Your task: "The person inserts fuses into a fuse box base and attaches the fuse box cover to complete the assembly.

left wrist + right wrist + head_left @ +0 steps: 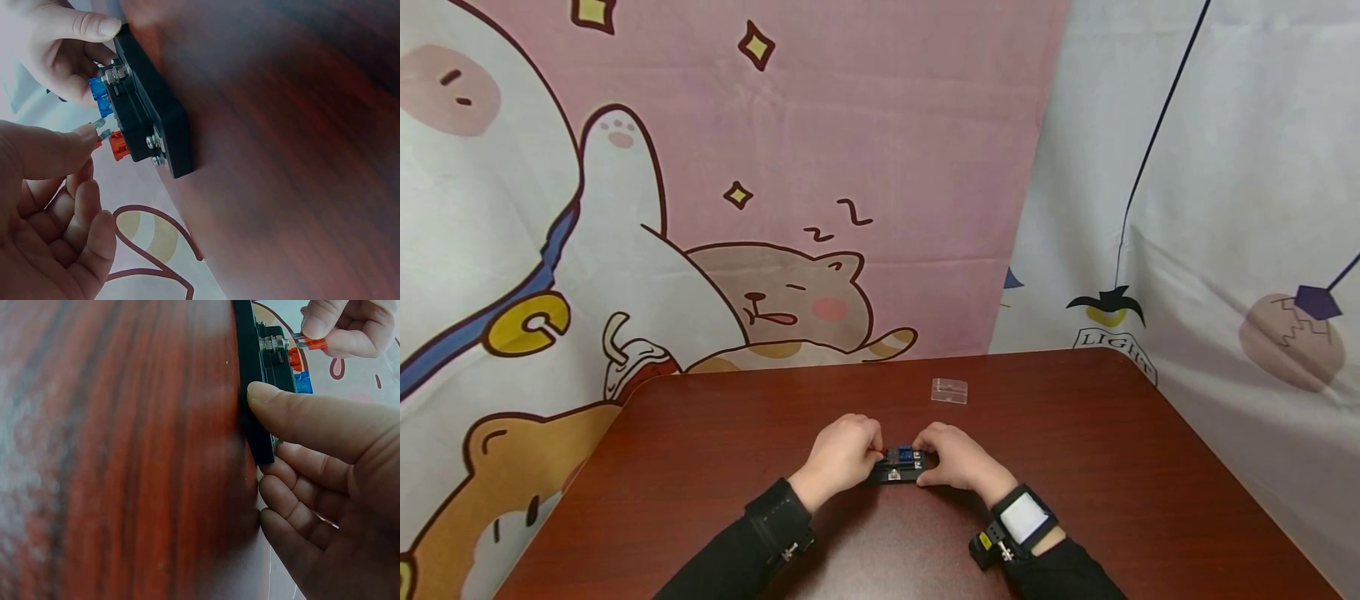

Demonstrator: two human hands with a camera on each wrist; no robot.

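Note:
A black fuse block (895, 475) with metal screw terminals lies on the table between the two hands. Two blue blade fuses (100, 97) and a red one (119, 145) sit in its slots. My left hand (844, 450) pinches another red blade fuse (317, 344) between thumb and forefinger. Its bare metal prongs point at the block, close beside the seated red fuse. At the block's other end, my right hand (958, 460) grips the base, thumb on the near edge and fingers on the far side.
A small clear plastic cover (950, 391) lies beyond the hands, near the back of the brown table (760, 425). Behind the table hangs a cartoon-printed cloth (925, 167). Both wrists wear dark straps with devices.

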